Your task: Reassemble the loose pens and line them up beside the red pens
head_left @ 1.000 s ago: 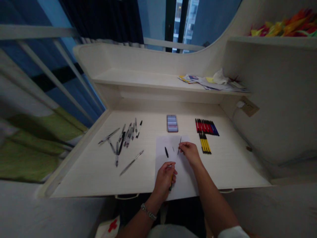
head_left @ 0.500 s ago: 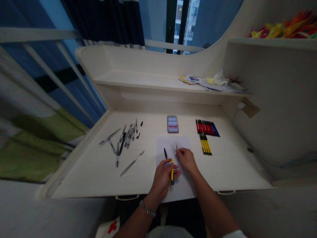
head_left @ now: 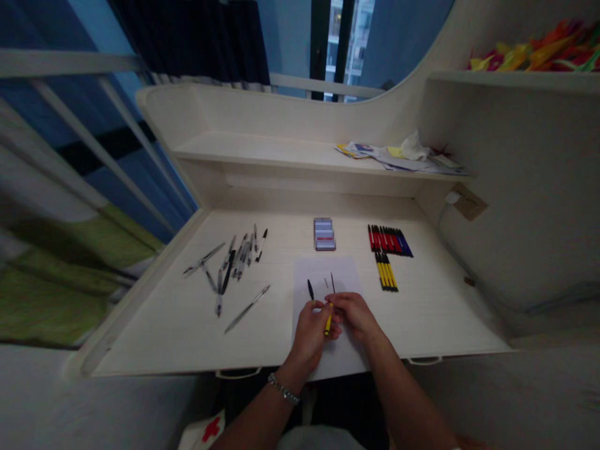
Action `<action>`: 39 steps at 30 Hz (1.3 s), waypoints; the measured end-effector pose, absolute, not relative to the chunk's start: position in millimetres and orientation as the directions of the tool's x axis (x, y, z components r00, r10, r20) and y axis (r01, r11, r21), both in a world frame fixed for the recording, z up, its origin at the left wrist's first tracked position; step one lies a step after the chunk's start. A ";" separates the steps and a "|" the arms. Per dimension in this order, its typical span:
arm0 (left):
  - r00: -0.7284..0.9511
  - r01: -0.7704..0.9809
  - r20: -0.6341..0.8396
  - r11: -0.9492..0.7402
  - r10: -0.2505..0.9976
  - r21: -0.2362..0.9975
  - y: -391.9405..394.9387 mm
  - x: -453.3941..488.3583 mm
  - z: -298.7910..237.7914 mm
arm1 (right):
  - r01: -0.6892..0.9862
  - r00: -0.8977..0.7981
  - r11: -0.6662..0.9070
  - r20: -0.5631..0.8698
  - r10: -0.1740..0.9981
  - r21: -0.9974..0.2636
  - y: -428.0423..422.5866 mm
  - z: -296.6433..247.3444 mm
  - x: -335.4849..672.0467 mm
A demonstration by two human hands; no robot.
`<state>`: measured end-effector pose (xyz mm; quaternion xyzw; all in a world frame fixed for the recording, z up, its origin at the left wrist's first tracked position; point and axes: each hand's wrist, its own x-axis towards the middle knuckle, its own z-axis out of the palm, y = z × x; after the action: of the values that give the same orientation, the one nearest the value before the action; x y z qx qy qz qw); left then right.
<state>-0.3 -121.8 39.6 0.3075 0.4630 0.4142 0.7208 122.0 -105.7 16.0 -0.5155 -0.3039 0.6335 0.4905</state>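
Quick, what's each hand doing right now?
Left hand: closed, holding a yellow pen.
Right hand: closed at the pen's upper end; whether it grips cannot be told.

From the left hand (head_left: 309, 331), a path runs leftward over the desk (head_left: 159, 331) to the loose pens (head_left: 239, 259), with one transparent pen (head_left: 247, 309) lying across it. Ahead of the right hand (head_left: 354, 315), a thin pen (head_left: 332, 282) stands in the way on the paper (head_left: 347, 278), and the yellow pens (head_left: 386, 272) block the right.
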 end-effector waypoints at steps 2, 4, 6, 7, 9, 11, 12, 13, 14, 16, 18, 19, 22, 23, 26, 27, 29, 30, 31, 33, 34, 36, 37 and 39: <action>0.238 -0.283 -0.413 0.469 0.879 0.836 -122.9 -1.3 37.9 | -0.155 0.084 -0.279 -0.294 0.952 -0.948 -99.3 16.1 130.1; 0.240 -0.272 -0.415 0.471 0.878 0.839 -124.2 -2.4 35.8 | 0.105 0.213 -0.216 -0.190 0.958 -0.971 -90.1 16.7 140.0; 0.242 -0.285 -0.417 0.475 0.876 0.832 -125.3 -3.5 33.8 | 0.397 0.294 -0.191 -0.073 0.953 -0.898 -79.9 17.7 149.0; 0.246 -0.294 -0.421 0.481 0.873 0.826 -125.6 -4.0 32.9 | 0.521 0.300 -0.188 -0.027 0.953 -0.833 -75.2 18.0 152.3; 0.251 -0.304 -0.433 0.495 0.866 0.814 -125.3 -5.0 31.4 | 0.703 0.266 -0.177 0.024 0.964 -0.688 -67.8 18.1 155.3; 0.255 -0.312 -0.438 0.502 0.862 0.807 -124.2 -5.9 30.3 | 0.813 0.213 -0.163 0.026 0.977 -0.560 -63.8 16.9 154.2; 0.257 -0.317 -0.438 0.504 0.861 0.804 -123.4 -6.2 29.9 | 0.846 0.191 -0.155 0.017 0.982 -0.510 -62.8 15.9 152.7; 0.262 -0.323 -0.436 0.504 0.861 0.801 -122.6 -6.5 29.5 | 0.868 0.174 -0.149 0.010 0.985 -0.474 -62.4 14.7 151.1; 0.265 -0.327 -0.436 0.506 0.860 0.798 -121.7 -6.8 29.1 | 0.881 0.165 -0.144 0.008 0.986 -0.451 -62.2 13.7 149.7; 0.267 -0.332 -0.440 0.510 0.857 0.793 -120.0 -6.9 28.4 | 0.883 0.170 -0.143 0.021 0.985 -0.448 -62.5 12.9 148.3; 0.267 -0.337 -0.441 0.512 0.857 0.790 -118.0 -6.7 27.7 | 0.853 0.196 -0.146 0.049 0.979 -0.501 -63.9 15.0 149.3; 0.264 -0.344 -0.441 0.511 0.858 0.788 -116.9 -6.5 27.5 | 0.826 0.218 -0.149 0.064 0.974 -0.543 -65.5 17.3 150.4; 0.250 -0.374 -0.419 0.486 0.873 0.790 -112.9 -5.6 27.6 | 0.700 0.280 -0.137 0.093 0.955 -0.701 -78.1 27.4 152.1; 0.240 -0.379 -0.404 0.468 0.883 0.798 -111.4 -5.1 27.9 | 0.648 0.289 -0.124 0.092 0.953 -0.752 -85.4 31.0 151.1; 0.212 -0.378 -0.339 0.397 0.917 0.837 -107.2 -2.9 29.0 | 0.488 0.226 -0.062 0.058 0.972 -0.871 -113.2 38.1 141.4; 0.203 -0.374 -0.322 0.377 0.925 0.847 -106.2 -1.7 29.0 | 0.442 0.177 -0.038 0.046 0.983 -0.896 -122.4 38.8 136.7; 0.201 -0.362 -0.301 0.356 0.932 0.862 -105.0 1.0 28.5 | 0.377 0.124 -0.017 0.032 0.992 -0.926 -136.6 38.0 128.3; 0.206 -0.353 -0.294 0.351 0.933 0.867 -104.9 2.3 27.9 | 0.357 0.116 -0.018 0.025 0.993 -0.934 -140.7 36.8 125.6; 0.215 -0.344 -0.285 0.346 0.934 0.873 -105.1 3.3 27.1 | 0.345 0.119 -0.022 0.020 0.993 -0.938 -142.4 35.4 124.7; 0.245 -0.321 -0.260 0.332 0.934 0.887 -106.1 4.1 25.2 | 0.353 0.156 -0.039 0.018 0.988 -0.935 -139.2 33.0 128.7; 0.256 -0.305 -0.248 0.322 0.934 0.896 -106.7 3.6 24.0 | 0.376 0.186 -0.053 0.019 0.982 -0.925 -134.9 32.1 133.2; 0.262 -0.253 -0.241 0.307 0.935 0.917 -108.0 0.7 21.6 | 0.462 0.264 -0.106 0.023 0.964 -0.881 -123.0 30.9 145.4; 0.256 -0.218 -0.241 0.299 0.936 0.929 -108.6 -1.6 20.4 | 0.515 0.302 -0.147 0.019 0.953 -0.844 -116.4 30.3 151.7; 0.240 -0.135 -0.223 0.260 0.945 0.956 -109.8 -7.6 18.5 | 0.628 0.346 -0.220 0.014 0.938 -0.747 -104.0 28.2 161.9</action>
<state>-7.6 -109.8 18.5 0.4442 0.4556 0.4154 0.6500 161.9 -104.0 28.2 -0.7468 -0.5243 0.2286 0.3393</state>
